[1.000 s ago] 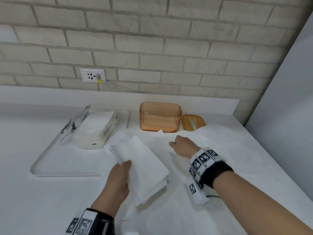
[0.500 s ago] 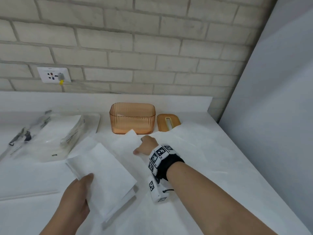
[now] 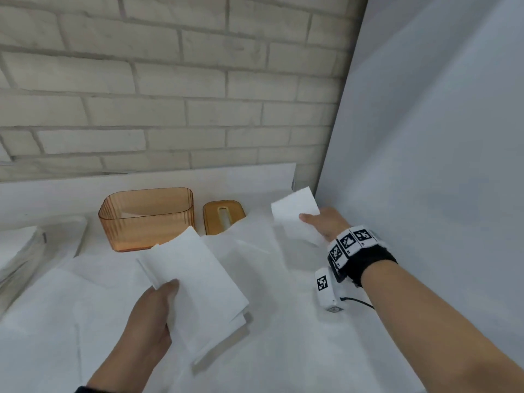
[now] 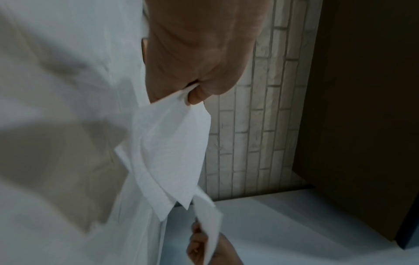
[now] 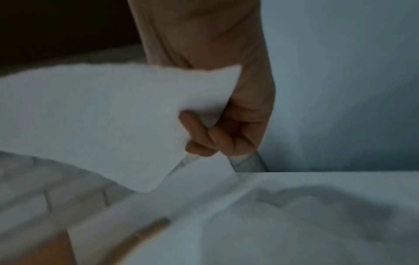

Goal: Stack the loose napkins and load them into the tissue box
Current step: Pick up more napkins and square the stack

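The left hand (image 3: 147, 316) grips a small stack of napkins (image 3: 195, 282) at the stack's near-left corner, thumb on top and fingers underneath, holding it just above the white paper-covered counter (image 3: 283, 350). In the left wrist view the thumb and curled fingers pinch the sheets, whose layered corners fan downward. The stack sits at about 6 o'clock from the tissue box (image 3: 147, 219), its far corner overlapping the box's front wall in the head view; whether they touch cannot be told.

The right hand (image 3: 326, 224) is out at about 3 o'clock from the box, near the grey side panel (image 3: 439, 165). It pinches a single napkin (image 3: 296, 219) by its right edge, thumb on the upper face and fingers curled beneath, as the right wrist view shows. This sheet is lifted off the counter and tilted, its far corner raised toward the back wall.

The tissue box is amber, translucent and ribbed, open at the top, standing upright against the low white backsplash under the brick wall (image 3: 170, 95). Just beside it at 3 o'clock lies its lid (image 3: 224, 217), brown with a slot in the middle, partly covered by the counter paper. At 9 o'clock from the box, at the picture's left edge, a clear plastic package (image 3: 19, 251) of more napkins rests on a tray.
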